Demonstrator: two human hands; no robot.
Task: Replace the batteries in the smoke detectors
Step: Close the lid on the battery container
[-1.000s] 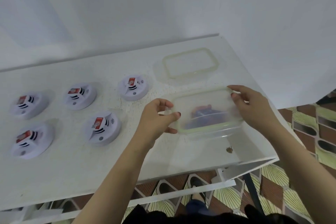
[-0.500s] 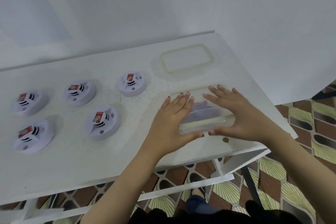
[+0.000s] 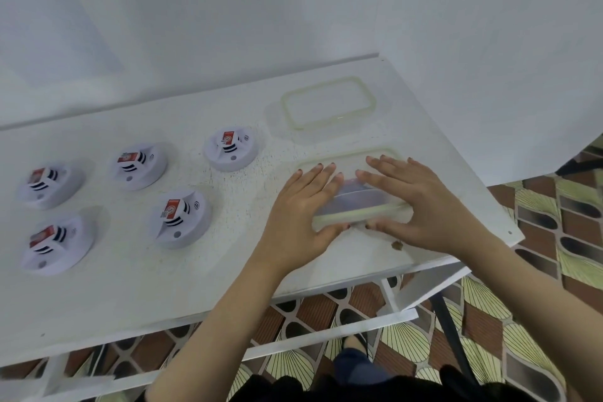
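both hands lay flat on the lid of the clear container (image 3: 355,209) at centre right of the frame, fingers straight and spread. the left hand (image 3: 300,209) covered its left end, the right hand (image 3: 421,202) its right end, thumbs at the near rim. five smoke detectors (image 3: 180,219) sat on the white surface (image 3: 130,287) at left.

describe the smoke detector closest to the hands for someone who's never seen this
Find the white table; round white units lie on its left half in two rows. The smoke detector is the right one of the near pair, closest to the left hand.
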